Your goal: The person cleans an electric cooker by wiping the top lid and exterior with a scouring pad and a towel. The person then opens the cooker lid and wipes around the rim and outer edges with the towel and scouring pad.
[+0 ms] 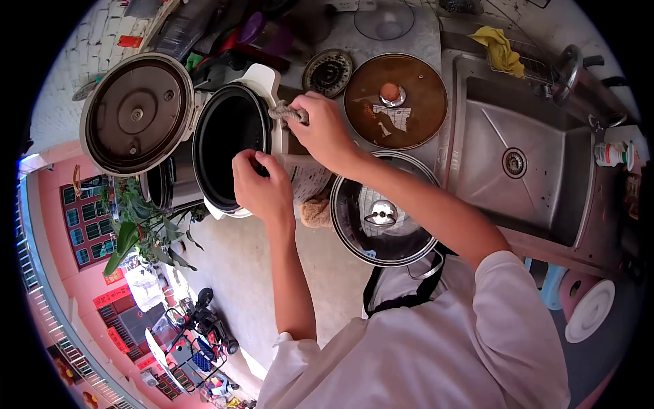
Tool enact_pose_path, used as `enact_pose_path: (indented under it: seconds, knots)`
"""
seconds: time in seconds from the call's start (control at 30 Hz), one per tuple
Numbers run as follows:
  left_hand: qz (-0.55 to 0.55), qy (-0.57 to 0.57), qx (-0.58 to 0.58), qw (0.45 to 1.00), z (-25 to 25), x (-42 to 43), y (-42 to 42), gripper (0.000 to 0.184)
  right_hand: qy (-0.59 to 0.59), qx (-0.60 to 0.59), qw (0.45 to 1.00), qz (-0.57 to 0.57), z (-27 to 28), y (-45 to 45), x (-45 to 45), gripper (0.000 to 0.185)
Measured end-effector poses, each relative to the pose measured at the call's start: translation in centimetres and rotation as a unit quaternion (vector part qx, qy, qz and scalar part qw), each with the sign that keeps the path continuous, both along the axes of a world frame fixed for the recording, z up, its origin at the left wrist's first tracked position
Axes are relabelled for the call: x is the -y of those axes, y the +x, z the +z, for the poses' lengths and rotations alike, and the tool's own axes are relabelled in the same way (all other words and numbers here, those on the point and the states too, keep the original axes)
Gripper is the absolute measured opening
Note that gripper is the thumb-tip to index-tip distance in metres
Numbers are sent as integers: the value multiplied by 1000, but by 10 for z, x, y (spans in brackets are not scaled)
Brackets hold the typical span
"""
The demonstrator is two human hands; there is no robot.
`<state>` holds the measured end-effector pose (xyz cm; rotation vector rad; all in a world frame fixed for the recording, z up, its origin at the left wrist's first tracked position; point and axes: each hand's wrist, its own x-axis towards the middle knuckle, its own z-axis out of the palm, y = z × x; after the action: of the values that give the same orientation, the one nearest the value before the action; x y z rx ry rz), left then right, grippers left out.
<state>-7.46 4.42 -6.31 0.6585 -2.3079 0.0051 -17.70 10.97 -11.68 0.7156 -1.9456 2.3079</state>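
A rice cooker point(262, 78) with a white body stands with its brown-lined lid point(136, 114) swung back. Inside it sits a black inner pot point(228, 136) with nothing visible in it. My left hand point(262, 187) is closed at the pot's near rim, its thumb and finger pinching there; part of the rim is hidden behind it. My right hand point(323, 129) is closed around a twisted grey rope-like cord point(287, 113), which lies against the cooker's edge.
A brown round lid point(395, 85) and a glass lid point(385, 235) lie to the right. Beyond them is a steel sink point(524, 163), with a yellow cloth point(501, 49) on a rack. A leafy plant point(133, 228) stands at left, near a parked vehicle point(197, 341).
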Motion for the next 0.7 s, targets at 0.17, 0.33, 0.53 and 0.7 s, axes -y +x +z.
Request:
enact_pose_path:
  seconds: [0.17,0.33,0.53,0.7]
  knots:
    - [-2,20,6,1000,1,-1,3,11,14,-16,1000,13,8,-6,-5,13]
    - [-10,17,5,1000,1,1,2,11,17,25,998,47,14,20,-19,13]
    - [-11,12,-5,1000,-1,0,0,9,52,-73,996,-15,9,-39,15,19]
    - [-27,12,-13,999,0,1,2,9,87,-51,995,9,12,-34,7,19]
